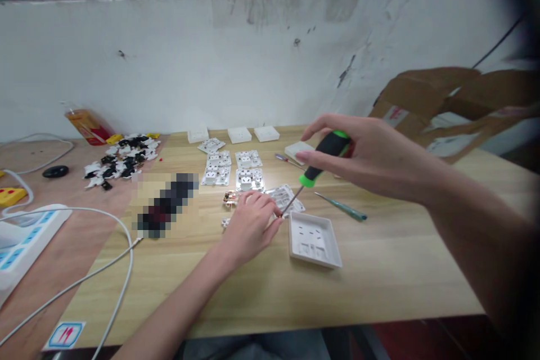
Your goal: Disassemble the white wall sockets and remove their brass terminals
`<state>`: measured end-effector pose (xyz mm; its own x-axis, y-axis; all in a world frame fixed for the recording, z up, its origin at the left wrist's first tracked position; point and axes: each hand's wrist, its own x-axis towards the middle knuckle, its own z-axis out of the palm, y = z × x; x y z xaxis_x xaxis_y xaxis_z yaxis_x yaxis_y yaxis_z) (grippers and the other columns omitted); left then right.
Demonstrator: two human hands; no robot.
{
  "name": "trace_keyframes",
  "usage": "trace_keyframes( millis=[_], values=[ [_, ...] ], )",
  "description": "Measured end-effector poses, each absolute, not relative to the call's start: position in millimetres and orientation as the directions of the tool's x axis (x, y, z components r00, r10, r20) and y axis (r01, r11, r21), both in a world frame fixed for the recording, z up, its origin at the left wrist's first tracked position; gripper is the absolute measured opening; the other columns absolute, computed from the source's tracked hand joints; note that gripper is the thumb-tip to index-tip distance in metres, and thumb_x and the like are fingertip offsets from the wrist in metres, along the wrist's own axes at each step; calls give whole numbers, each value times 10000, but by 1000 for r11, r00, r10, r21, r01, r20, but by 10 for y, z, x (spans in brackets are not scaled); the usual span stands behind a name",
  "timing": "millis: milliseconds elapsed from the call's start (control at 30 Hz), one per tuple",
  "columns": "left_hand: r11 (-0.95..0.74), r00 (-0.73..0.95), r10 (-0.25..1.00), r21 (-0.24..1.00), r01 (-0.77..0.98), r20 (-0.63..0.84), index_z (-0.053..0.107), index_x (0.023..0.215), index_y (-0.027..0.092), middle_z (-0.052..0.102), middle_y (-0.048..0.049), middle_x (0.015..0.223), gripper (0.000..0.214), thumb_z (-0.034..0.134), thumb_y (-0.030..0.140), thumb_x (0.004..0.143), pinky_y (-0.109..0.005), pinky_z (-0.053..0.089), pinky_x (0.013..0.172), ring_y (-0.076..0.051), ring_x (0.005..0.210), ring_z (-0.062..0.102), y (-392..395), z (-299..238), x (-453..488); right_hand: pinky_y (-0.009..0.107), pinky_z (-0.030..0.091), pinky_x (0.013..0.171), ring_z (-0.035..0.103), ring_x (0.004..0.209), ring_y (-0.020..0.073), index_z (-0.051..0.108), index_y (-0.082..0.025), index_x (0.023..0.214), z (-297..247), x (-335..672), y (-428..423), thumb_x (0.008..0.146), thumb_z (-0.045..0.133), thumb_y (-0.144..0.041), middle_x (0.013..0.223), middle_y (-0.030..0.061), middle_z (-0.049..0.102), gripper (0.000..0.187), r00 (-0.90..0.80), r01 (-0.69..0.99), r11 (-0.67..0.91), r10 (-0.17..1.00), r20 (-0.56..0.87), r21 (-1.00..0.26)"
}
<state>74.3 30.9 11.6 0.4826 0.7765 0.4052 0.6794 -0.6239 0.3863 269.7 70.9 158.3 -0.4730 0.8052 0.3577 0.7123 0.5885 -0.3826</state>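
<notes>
My right hand [371, 154] is closed round the black and green handle of a screwdriver [324, 158]. Its shaft slants down to the left, and the tip meets a small part held at my left hand's fingertips. My left hand [252, 225] rests on the wooden table [379, 270] with its fingers pinched on that small metal and plastic piece, which is too small to name. A white socket cover [314, 239] lies face down just right of my left hand. A socket inner plate [287, 197] lies behind the screwdriver tip.
Several white socket parts [234, 169] lie in rows behind my hands. A second, teal screwdriver [343, 208] lies to the right. A pile of black and white pieces [122, 163] and a power strip [25, 236] with white cables sit at left; cardboard boxes [447, 101] at right.
</notes>
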Motion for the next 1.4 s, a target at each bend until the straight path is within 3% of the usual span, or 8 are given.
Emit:
trace_keyframes(
  millis=[133,233,433,800,1000,1133,1300,1400],
  values=[
    [-616,550,784,462,638,286,547,988,178,679,-53,959,103,490,258,955,-348,443,834,-211,908,617,354,105,1005,262,297,441,433,462,102,619,-200,943,1537,3032,627,809,638,-397,536,-34,520,240,-349,745,509,849,397,-432],
    [-570,586,798,494,657,142,520,1045,192,692,-52,936,141,425,275,982,-301,456,695,-214,835,650,328,62,1041,249,351,436,483,515,109,613,-200,942,1438,3119,523,799,649,-412,633,-15,567,259,-360,663,496,868,341,-562],
    [-541,578,814,439,718,59,514,1007,194,685,-54,952,121,415,259,982,-301,450,721,-224,875,650,221,53,721,259,500,584,615,683,130,569,-196,1071,1276,2914,369,816,648,-326,871,20,651,297,-426,466,507,847,319,-725],
    [-567,580,812,327,756,65,529,934,187,647,-22,915,57,485,217,956,-278,423,712,-188,851,613,125,32,318,238,460,610,600,689,119,559,-217,979,1193,2399,426,823,602,-218,803,-17,646,161,-555,472,665,734,390,-579],
    [-610,612,786,265,747,87,535,932,180,638,-26,893,86,470,226,965,-289,418,708,-190,823,606,153,53,321,264,359,502,516,503,131,606,-202,803,1230,2397,409,848,573,-443,598,-3,603,247,-361,801,505,835,414,-322],
    [-604,610,790,267,751,69,546,945,175,642,-34,908,101,464,229,967,-292,425,717,-194,840,610,167,54,337,241,358,483,511,494,114,594,-218,997,1286,2476,431,818,575,-289,639,-28,610,193,-462,740,543,839,287,-396],
    [-598,603,794,282,751,78,550,959,175,644,-46,927,113,449,225,973,-297,434,731,-198,859,609,173,41,333,253,351,458,521,499,133,592,-214,1051,1284,2591,517,819,605,-418,617,-20,601,309,-444,776,506,862,244,-376],
    [-589,595,799,295,752,80,548,944,173,641,-46,918,111,457,232,971,-302,435,722,-203,851,609,171,39,331,264,408,502,578,577,143,561,-225,1162,1280,2640,551,804,636,-394,786,11,670,403,-547,685,568,815,193,-457]
  ],
)
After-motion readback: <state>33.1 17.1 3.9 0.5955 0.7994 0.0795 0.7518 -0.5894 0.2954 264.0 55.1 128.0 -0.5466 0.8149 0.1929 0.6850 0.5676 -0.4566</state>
